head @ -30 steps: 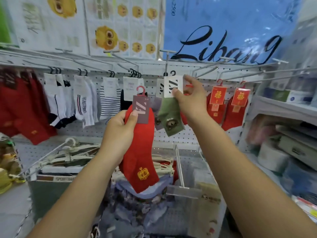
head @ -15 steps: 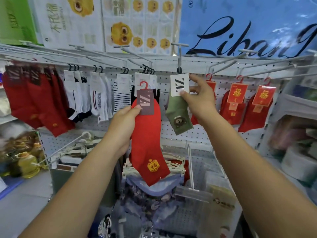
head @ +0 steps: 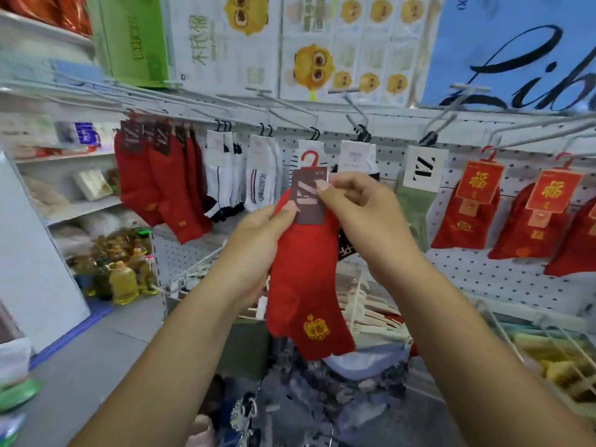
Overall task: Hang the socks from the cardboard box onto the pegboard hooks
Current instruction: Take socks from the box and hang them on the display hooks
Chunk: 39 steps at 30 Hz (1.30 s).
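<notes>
Both my hands hold a red sock (head: 306,285) with a gold emblem, a dark card label and a small red hanger hook on top. My left hand (head: 258,233) grips the sock's upper left edge below the label. My right hand (head: 358,214) pinches the label's right side. The sock hangs in front of the white pegboard (head: 503,279), below its metal hooks (head: 354,108). A green sock (head: 416,208) with a white label hangs on a hook just right of my hands. The cardboard box is not clearly in view.
Red socks (head: 167,185), white socks (head: 238,175) and striped ones hang at the left; red gold-labelled socks (head: 467,217) at the right. Wire bins with hangers (head: 367,304) sit below. Oil bottles (head: 122,279) stand on the floor at left, beside shelves.
My right hand let go of the green sock, now hanging on its hook, and moved left to the red sock's label. The view has swung left.
</notes>
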Available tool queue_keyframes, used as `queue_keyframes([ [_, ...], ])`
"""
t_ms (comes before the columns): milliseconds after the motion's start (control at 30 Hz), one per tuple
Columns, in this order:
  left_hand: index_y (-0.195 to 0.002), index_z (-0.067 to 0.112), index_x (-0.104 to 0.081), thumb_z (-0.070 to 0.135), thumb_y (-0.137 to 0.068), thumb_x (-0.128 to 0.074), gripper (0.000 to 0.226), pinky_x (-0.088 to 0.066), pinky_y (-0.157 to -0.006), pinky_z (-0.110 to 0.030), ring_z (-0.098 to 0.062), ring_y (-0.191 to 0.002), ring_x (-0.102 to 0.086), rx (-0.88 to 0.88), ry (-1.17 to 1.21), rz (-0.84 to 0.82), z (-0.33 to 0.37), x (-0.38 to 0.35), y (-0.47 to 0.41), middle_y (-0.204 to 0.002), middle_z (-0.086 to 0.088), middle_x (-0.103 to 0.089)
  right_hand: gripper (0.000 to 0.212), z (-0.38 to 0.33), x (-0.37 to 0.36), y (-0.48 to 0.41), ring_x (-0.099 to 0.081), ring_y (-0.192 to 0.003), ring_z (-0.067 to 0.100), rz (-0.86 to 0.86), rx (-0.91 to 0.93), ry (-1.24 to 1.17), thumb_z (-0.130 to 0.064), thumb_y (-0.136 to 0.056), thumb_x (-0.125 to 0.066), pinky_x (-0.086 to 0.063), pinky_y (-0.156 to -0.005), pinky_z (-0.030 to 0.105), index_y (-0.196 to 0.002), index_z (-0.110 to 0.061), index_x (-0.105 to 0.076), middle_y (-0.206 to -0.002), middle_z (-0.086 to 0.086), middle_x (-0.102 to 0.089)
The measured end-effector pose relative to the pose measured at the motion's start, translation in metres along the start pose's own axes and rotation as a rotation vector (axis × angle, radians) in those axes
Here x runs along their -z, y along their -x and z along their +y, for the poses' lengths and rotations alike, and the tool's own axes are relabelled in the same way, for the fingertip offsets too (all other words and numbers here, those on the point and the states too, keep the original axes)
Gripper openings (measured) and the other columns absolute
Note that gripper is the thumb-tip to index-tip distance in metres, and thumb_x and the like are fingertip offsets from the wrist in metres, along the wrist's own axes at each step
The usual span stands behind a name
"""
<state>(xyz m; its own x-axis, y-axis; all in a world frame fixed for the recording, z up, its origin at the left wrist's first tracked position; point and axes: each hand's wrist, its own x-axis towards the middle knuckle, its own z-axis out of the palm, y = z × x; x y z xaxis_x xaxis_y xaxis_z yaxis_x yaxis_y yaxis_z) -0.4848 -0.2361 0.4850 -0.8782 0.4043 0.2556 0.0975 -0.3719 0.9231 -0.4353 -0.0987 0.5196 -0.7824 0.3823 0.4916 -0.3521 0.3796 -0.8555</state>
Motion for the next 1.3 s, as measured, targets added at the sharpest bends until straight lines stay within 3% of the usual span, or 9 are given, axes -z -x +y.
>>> queue_keyframes([
  [67,-0.113,0.015,-0.072,0.023,-0.104,-0.052,0.023,-0.061,-0.083,-0.034,-0.020,-0.096,-0.075,-0.028,-0.039,0.022,0.009,0.032,0.000,-0.105,-0.008,-0.078,0.021,-0.005,-0.030,-0.003,-0.074,-0.088,0.022,-0.047,0.023,0.003,-0.029,-0.093,-0.071,-0.058,-0.078,0.037,-0.108,-0.015,-0.070,-0.094,0.008,-0.076],
  [267,-0.103,0.016,-0.077,0.036,-0.101,-0.058,0.027,-0.057,-0.092,-0.047,-0.032,-0.105,-0.072,-0.055,-0.221,0.112,0.042,0.151,-0.011,-0.106,-0.012,-0.077,0.016,-0.016,-0.142,-0.019,-0.066,-0.071,0.012,-0.122,0.020,-0.040,-0.022,-0.095,-0.069,-0.053,-0.068,0.038,-0.102,-0.008,-0.068,-0.085,0.012,-0.075],
  [400,-0.092,0.017,-0.074,0.044,-0.100,-0.058,0.033,-0.057,-0.061,-0.031,-0.018,-0.079,-0.074,-0.130,-0.297,0.280,0.073,0.235,-0.025,-0.090,-0.005,-0.078,0.014,-0.026,-0.225,-0.033,-0.063,-0.064,0.010,-0.163,0.040,-0.055,-0.024,-0.096,-0.067,-0.049,-0.063,0.033,-0.103,-0.012,-0.066,-0.080,0.007,-0.073],
  [567,-0.097,0.015,-0.062,0.031,-0.098,-0.064,0.016,-0.061,-0.075,-0.041,-0.024,-0.086,-0.075,-0.312,-0.421,0.564,0.111,0.344,-0.066,-0.094,-0.006,-0.075,0.014,-0.033,-0.319,-0.064,-0.059,-0.062,0.015,-0.174,0.100,-0.047,-0.026,-0.096,-0.068,-0.043,-0.059,0.032,-0.104,-0.014,-0.067,-0.080,0.008,-0.073],
  [700,-0.113,0.019,-0.053,0.037,-0.095,-0.065,0.028,-0.047,-0.069,-0.020,-0.005,-0.085,-0.059,-0.394,-0.729,0.667,0.145,0.412,-0.106,-0.102,0.006,-0.063,0.011,-0.029,-0.382,-0.099,-0.050,-0.050,0.005,-0.116,0.104,-0.003,-0.026,-0.094,-0.069,-0.038,-0.053,0.026,-0.097,-0.017,-0.064,-0.067,-0.007,-0.063],
  [933,-0.135,0.014,-0.057,0.038,-0.096,-0.065,0.047,-0.052,-0.090,-0.035,-0.017,-0.102,-0.062,-0.458,-0.896,0.546,0.177,0.472,-0.180,-0.115,0.004,-0.064,0.014,-0.017,-0.464,-0.152,-0.053,-0.063,0.006,-0.086,0.097,0.148,-0.023,-0.094,-0.069,-0.037,-0.057,0.020,-0.100,-0.012,-0.064,-0.074,-0.003,-0.063],
  [1100,-0.125,0.015,-0.065,0.038,-0.095,-0.067,0.037,-0.045,-0.082,-0.024,-0.010,-0.095,-0.061,-0.527,-0.851,0.463,0.178,0.482,-0.217,-0.107,0.007,-0.068,0.012,-0.007,-0.509,-0.190,-0.058,-0.070,0.014,-0.032,0.109,0.174,-0.019,-0.094,-0.068,-0.041,-0.056,0.018,-0.099,-0.011,-0.062,-0.078,0.004,-0.066],
  [1233,-0.097,0.023,-0.068,0.035,-0.098,-0.062,0.014,-0.040,-0.068,-0.008,0.006,-0.075,-0.057,-0.616,-0.826,0.484,0.179,0.487,-0.233,-0.081,0.016,-0.063,0.010,0.000,-0.531,-0.220,-0.054,-0.065,0.010,0.067,0.149,0.149,-0.017,-0.093,-0.069,-0.038,-0.054,0.010,-0.095,-0.014,-0.059,-0.071,0.000,-0.061],
  [1300,-0.094,0.023,-0.070,0.035,-0.099,-0.062,0.015,-0.035,-0.061,-0.002,0.011,-0.071,-0.054,-0.641,-0.822,0.477,0.178,0.492,-0.239,-0.076,0.017,-0.061,0.010,0.004,-0.538,-0.233,-0.050,-0.060,0.007,0.113,0.161,0.135,-0.015,-0.092,-0.068,-0.038,-0.056,0.017,-0.093,-0.015,-0.058,-0.064,-0.005,-0.056],
])
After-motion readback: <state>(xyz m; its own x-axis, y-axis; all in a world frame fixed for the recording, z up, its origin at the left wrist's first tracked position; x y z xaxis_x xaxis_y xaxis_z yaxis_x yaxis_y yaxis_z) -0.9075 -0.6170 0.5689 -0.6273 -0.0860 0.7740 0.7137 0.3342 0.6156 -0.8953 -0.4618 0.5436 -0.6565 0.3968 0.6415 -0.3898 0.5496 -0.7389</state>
